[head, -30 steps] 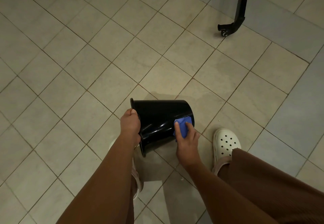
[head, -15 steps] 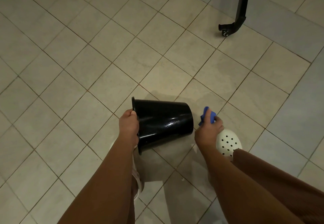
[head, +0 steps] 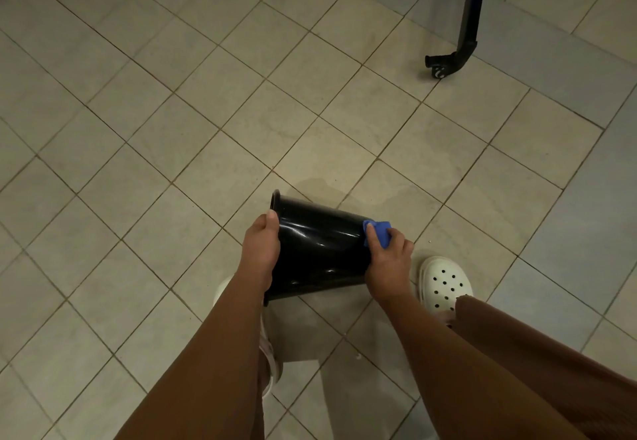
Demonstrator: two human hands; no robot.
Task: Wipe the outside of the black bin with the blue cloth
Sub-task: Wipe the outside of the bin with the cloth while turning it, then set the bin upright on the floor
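Note:
The glossy black bin is tipped on its side above the tiled floor, its open mouth to the left and its base to the right. My left hand grips its rim, thumb on top. My right hand holds the folded blue cloth and presses it against the bin's wall near the base end. The inside of the bin is hidden.
A black metal leg with a small caster stands at the upper right. My white clog is just right of the bin; the other shoe lies under my left arm. Beige floor tiles spread all around.
My right hand lifted the cloth off the bin's side and swung away to the right, then came back onto the wall near the base. The bin has turned slightly in my left hand.

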